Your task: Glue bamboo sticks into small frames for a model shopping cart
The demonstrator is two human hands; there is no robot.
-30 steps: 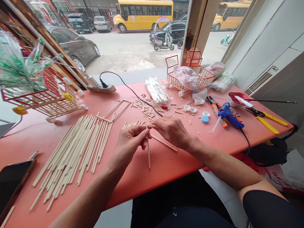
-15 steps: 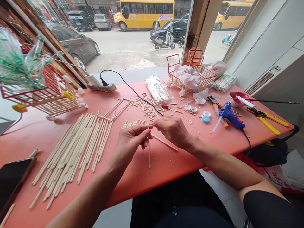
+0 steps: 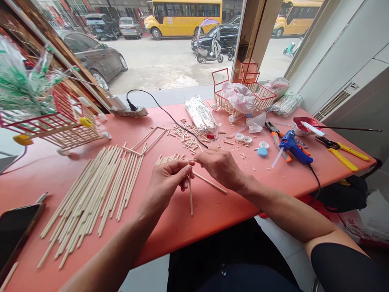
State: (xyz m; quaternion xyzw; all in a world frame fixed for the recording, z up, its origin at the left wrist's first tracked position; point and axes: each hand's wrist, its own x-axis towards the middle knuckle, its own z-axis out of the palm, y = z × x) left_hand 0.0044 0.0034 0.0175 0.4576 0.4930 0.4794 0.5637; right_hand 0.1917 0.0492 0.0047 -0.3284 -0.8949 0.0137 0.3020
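My left hand pinches a thin wooden stick near its top, and the stick points down toward the table's front. Fingers of my right hand close on a short wooden piece that meets the top of that stick, the two hands nearly touching. Another stick lies on the table below my right hand. Left of my hands, many long sticks are spread in a slanting pile, with a joined stick frame at its upper end. Short cut pieces lie just behind my left hand.
Small stick carts stand at the left and back right. A blue glue gun, yellow-handled pliers, white caps and a blue cap lie right. A phone is at left; a black cable crosses behind.
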